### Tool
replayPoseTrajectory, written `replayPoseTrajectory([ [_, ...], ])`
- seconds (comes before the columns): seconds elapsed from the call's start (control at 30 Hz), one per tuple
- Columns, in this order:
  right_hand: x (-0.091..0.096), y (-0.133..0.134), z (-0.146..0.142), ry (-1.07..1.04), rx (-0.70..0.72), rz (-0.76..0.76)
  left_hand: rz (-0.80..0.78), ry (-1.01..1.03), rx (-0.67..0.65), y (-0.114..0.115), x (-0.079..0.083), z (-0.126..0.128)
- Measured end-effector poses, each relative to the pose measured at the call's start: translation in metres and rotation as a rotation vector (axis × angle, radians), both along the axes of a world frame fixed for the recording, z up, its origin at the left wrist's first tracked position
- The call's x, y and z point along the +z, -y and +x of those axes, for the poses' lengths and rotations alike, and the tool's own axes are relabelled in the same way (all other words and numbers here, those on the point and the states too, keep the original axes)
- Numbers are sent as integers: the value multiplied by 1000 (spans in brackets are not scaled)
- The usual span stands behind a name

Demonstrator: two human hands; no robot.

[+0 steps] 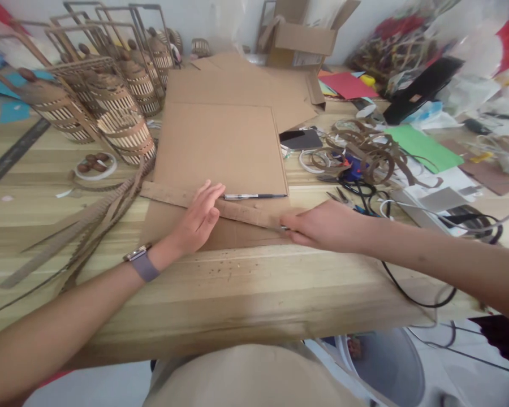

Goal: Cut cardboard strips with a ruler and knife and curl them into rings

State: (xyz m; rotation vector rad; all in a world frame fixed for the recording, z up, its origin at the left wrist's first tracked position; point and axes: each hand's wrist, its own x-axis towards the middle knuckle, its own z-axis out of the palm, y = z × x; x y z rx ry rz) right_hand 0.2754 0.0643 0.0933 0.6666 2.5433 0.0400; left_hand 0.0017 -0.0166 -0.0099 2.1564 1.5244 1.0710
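Note:
My left hand (199,217) lies open, fingers spread, across a narrow cardboard strip (246,213). The strip rests at a slant over a larger brown cardboard sheet (233,234). At the strip's right end, my right hand (318,225) is closed around what looks like a craft knife (284,228); only a short metal tip shows, and its handle is hidden in the fist. Just beyond the strip, a pen (254,196) lies along the near edge of a flat cardboard panel (220,147).
Small bamboo lanterns (127,135) crowd the back left. Long brown strips (106,215) lie left of the cardboard. Brown rings (365,147), pliers (343,195) and cables lie at right. An open box (305,39) stands behind; a bin (382,362) is below the table's front edge.

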Motion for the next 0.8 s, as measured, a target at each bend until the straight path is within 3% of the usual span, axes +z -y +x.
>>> replayPoseTrajectory([
  [0.13,-6,19,-52,-23,85,-70,-45,15,-16,1,6,-1],
  [0.27,-11,25,-79,-10,204,-57,-62,38,-2,2,8,-1],
  [0.67,-4,26,-90,72,353,-21,-81,29,-10,2,8,0],
  [0.8,-4,23,-78,116,296,7,-84,35,-11,3,8,-1],
])
